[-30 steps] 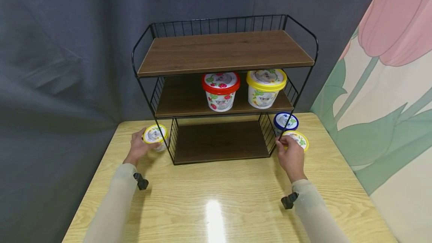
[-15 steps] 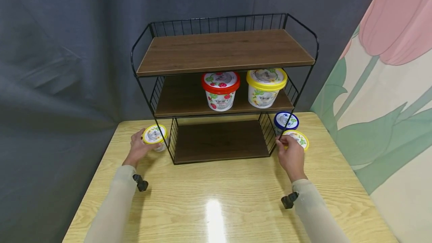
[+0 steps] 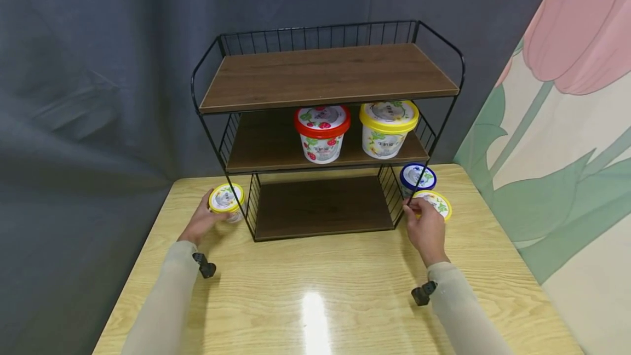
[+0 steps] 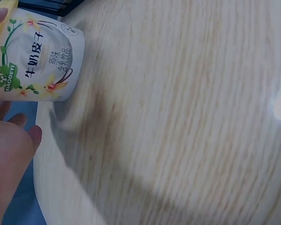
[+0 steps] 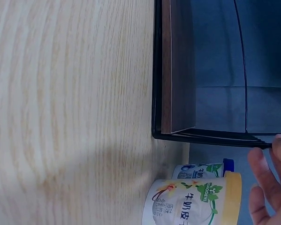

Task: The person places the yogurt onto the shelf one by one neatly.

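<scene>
Two hands, head view: left hand [image 3: 199,218] grips the yellow-lidded tub [image 3: 226,198] left of the rack [image 3: 327,73], right hand [image 3: 426,229] pinches the rack's post [image 3: 442,127]. Left wrist: gripped high, tub might slip. Right wrist: tugging could knock the nearby tub [image 5: 192,201] right of the rack.

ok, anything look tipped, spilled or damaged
Nothing stands out: the rack stands upright, as do the red-lidded tub and yellow-lidded neighbour on it, the leftmost tub in the left hand, and the blue-lidded tub and front tub by the right hand. I see no damage, and no spill on the table.
</scene>
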Demonstrator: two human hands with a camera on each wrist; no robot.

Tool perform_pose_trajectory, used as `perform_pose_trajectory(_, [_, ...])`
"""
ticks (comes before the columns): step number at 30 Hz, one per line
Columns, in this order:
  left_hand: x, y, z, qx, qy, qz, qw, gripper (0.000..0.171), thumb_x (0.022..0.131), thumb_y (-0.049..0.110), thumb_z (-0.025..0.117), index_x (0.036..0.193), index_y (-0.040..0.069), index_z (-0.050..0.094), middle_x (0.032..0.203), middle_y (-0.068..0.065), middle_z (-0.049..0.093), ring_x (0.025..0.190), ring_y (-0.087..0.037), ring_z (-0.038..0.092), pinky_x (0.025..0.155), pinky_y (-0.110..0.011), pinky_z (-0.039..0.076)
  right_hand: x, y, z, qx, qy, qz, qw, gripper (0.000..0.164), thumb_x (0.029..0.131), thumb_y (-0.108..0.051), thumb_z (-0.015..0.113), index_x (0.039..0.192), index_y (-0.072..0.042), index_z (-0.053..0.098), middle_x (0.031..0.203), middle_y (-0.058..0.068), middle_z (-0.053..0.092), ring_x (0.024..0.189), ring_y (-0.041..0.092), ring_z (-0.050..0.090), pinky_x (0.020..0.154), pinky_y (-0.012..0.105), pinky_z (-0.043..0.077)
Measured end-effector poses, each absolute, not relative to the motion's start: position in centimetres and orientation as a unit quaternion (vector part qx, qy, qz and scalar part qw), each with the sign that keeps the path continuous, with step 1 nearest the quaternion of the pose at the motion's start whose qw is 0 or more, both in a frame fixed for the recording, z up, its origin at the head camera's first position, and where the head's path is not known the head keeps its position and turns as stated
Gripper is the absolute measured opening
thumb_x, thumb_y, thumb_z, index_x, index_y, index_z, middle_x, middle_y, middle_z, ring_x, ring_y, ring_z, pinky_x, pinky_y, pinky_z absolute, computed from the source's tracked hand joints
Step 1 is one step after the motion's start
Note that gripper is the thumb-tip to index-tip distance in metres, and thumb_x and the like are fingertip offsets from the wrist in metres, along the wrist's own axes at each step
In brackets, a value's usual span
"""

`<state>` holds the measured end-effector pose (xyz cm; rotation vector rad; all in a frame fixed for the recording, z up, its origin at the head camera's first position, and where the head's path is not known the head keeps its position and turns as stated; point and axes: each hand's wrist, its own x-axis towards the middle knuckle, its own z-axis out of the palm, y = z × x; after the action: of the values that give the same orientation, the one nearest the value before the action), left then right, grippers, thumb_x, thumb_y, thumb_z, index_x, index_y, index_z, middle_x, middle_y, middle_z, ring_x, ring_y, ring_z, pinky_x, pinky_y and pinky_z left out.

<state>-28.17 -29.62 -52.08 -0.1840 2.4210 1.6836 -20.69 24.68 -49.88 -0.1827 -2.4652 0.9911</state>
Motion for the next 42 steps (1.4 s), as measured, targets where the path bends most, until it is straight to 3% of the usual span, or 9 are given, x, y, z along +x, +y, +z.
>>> perform_pose_trajectory(6, [-27.4, -29.2, -51.1, -0.078, 0.799, 0.588, 0.099, 0.110, 0.083, 0.007, 0.076, 0.161, 0.015, -0.001, 0.165, -0.019, 0.016, 0.152, -0.040, 0.014, 0.124, -0.060, 0.009, -20.7, 24.6, -50.0, -0.063, -0.899, 0.361, 0.238, 0.010, 0.094, -0.006, 0.067, 0.100, 0.001, 0.068, 0.100, 0.022, 0.074, 0.091, 0.039, 0.071, 0.086, 0.051, 0.054])
perform_pose_trajectory(10, [-27.8, -29.7, -52.9, -0.077, 0.798, 0.594, 0.074, 0.109, 0.082, 0.013, 0.080, 0.161, 0.018, 0.004, 0.164, -0.016, 0.022, 0.150, -0.037, 0.022, 0.125, -0.055, 0.015, -20.7, 24.6, -49.9, -0.065, -0.900, 0.360, 0.235, 0.011, 0.094, -0.007, 0.066, 0.101, 0.002, 0.068, 0.101, 0.022, 0.073, 0.092, 0.039, 0.071, 0.086, 0.052, 0.054])
perform_pose_trajectory(17, [-27.3, -28.7, -53.6, -0.099, 0.800, 0.590, 0.032, 0.108, 0.080, 0.016, 0.083, 0.160, 0.013, 0.010, 0.161, -0.018, 0.024, 0.147, -0.035, 0.027, 0.124, -0.049, 0.020, -20.6, 24.6, -49.9, -0.072, -0.902, 0.358, 0.232, 0.013, 0.095, -0.009, 0.066, 0.102, 0.001, 0.068, 0.102, 0.022, 0.073, 0.093, 0.039, 0.071, 0.087, 0.052, 0.054])
perform_pose_trajectory(32, [-26.5, -28.1, -53.7, -0.109, 0.821, 0.561, 0.014, 0.117, 0.077, 0.027, 0.087, 0.161, 0.020, 0.005, 0.156, -0.018, 0.015, 0.142, -0.035, 0.027, 0.123, -0.054, 0.019, -20.7, 24.6, -50.0, -0.067, -0.899, 0.360, 0.241, 0.013, 0.094, -0.009, 0.067, 0.102, 0.002, 0.068, 0.101, 0.022, 0.074, 0.091, 0.039, 0.071, 0.085, 0.051, 0.055])
perform_pose_trajectory(37, [-26.1, -28.5, -54.0, -0.102, 0.793, 0.601, 0.021, 0.116, 0.078, 0.022, 0.086, 0.161, 0.022, 0.004, 0.162, -0.013, 0.017, 0.148, -0.032, 0.024, 0.125, -0.051, 0.016, -20.7, 24.7, -50.1, -0.065, -0.897, 0.362, 0.244, 0.013, 0.094, -0.009, 0.067, 0.101, 0.002, 0.068, 0.100, 0.022, 0.074, 0.090, 0.039, 0.072, 0.085, 0.051, 0.055])
perform_pose_trajectory(42, [-25.9, -28.5, -54.0, -0.096, 0.768, 0.633, 0.020, 0.111, 0.081, 0.014, 0.083, 0.161, 0.020, 0.006, 0.162, -0.012, 0.024, 0.148, -0.029, 0.027, 0.125, -0.045, 0.022, -20.7, 24.7, -50.2, -0.063, -0.898, 0.361, 0.243, 0.013, 0.094, -0.009, 0.067, 0.102, 0.001, 0.068, 0.100, 0.021, 0.074, 0.090, 0.038, 0.071, 0.085, 0.051, 0.055])
